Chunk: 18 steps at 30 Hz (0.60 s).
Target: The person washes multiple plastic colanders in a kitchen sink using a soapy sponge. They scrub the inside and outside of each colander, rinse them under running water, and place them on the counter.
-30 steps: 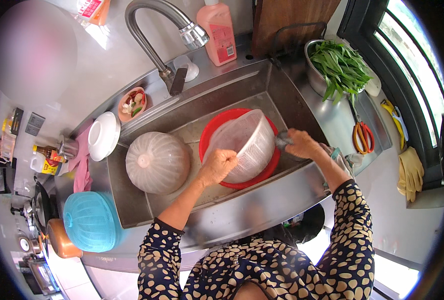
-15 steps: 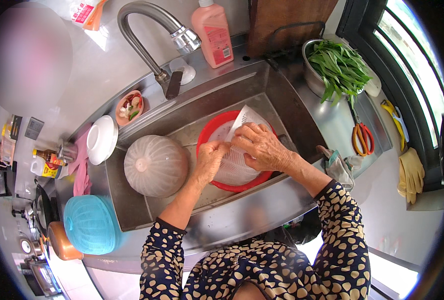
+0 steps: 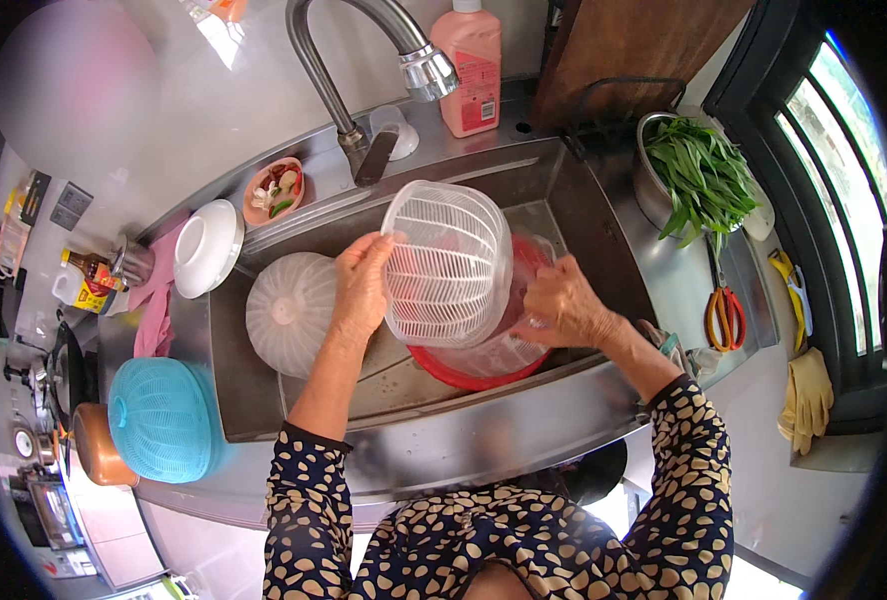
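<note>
My left hand (image 3: pixel 367 285) is closed on the left rim of a white slotted strainer basket (image 3: pixel 444 265), tilted above the sink. Beneath the strainer, partly hidden by it, a clear plastic bowl (image 3: pixel 499 355) sits over the red basin (image 3: pixel 454 376). At the right rim of the clear bowl, my right hand (image 3: pixel 569 305) has its fingers curled and pinching. To the left in the sink, behind my left forearm, lies an upturned translucent ribbed bowl (image 3: pixel 289 315).
The steel sink (image 3: pixel 614 270) has a curved faucet (image 3: pixel 429 70) and a pink bottle (image 3: pixel 469 75) behind it. A metal bowl of green leaves (image 3: pixel 699 175) and orange-handled scissors (image 3: pixel 726 318) lie right. White bowls (image 3: pixel 209 248) and a blue strainer (image 3: pixel 161 420) stand left.
The white strainer has come up out of the red basin and tilted leftward in my left hand. My right hand has parted from the left, moving slightly right and down. The view has shifted.
</note>
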### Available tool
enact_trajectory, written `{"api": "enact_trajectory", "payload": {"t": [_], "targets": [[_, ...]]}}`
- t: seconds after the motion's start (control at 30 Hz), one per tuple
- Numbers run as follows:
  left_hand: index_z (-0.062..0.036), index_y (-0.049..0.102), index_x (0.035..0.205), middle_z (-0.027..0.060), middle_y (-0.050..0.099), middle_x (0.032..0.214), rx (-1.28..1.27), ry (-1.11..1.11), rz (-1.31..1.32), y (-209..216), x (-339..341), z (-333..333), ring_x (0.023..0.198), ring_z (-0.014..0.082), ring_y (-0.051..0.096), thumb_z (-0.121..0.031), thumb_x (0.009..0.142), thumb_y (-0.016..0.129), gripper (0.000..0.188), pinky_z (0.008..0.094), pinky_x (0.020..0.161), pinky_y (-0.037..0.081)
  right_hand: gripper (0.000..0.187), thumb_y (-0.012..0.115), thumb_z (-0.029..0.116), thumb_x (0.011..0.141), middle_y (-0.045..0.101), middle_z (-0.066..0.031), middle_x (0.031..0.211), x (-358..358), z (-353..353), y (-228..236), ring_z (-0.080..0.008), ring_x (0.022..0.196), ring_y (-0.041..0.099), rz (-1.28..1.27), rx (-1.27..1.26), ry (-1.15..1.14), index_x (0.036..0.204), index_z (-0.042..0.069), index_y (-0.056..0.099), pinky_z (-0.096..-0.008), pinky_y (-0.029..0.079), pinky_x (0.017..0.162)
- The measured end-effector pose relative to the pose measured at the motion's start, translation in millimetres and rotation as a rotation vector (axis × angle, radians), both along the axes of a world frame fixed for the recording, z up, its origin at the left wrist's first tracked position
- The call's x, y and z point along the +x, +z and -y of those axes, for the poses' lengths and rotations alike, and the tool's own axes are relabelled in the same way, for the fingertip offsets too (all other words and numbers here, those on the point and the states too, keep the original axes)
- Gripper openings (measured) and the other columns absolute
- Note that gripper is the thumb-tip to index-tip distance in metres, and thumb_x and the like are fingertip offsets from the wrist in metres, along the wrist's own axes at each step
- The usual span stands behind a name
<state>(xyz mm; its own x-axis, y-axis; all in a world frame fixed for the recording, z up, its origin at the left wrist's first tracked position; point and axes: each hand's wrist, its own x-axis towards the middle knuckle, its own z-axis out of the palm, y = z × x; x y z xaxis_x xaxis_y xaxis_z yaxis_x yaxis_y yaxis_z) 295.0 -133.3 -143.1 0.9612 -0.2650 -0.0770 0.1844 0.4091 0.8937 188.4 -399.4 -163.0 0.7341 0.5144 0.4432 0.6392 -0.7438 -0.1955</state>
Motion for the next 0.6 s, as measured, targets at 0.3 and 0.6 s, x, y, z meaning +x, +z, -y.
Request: {"api": "enact_trajectory", "payload": {"t": [0.3,0.6], "targets": [[-0.0006,0.062,0.088,0.0055,0.064,0.084,-0.103,0.188,-0.11,1.7,13.6,-59.5,0.072,0.0132,0.061,-0.008,0.086,0.057,0.009,0.0263,0.067,0.051,0.024,0.072,0.023,0.064,0.044,-0.0006,0.052,17.7,51.2,81.7,-0.0132,0.048,0.042,-0.303,0.423,-0.04,0.059,0.006,0.056,-0.0303,0.034,0.045],[-0.0034,0.062,0.087,0.0042,0.064,0.084,-0.018,0.18,-0.094,8.5,-13.0,-78.1,0.074,0.0131,0.061,-0.01,0.085,0.057,0.008,0.0273,0.065,0.051,0.027,0.061,0.027,0.087,0.063,-0.0057,0.083,7.0,91.0,53.0,-0.011,0.069,0.058,-0.594,1.688,-0.503,0.089,0.001,0.063,-0.025,0.047,0.061]]}}
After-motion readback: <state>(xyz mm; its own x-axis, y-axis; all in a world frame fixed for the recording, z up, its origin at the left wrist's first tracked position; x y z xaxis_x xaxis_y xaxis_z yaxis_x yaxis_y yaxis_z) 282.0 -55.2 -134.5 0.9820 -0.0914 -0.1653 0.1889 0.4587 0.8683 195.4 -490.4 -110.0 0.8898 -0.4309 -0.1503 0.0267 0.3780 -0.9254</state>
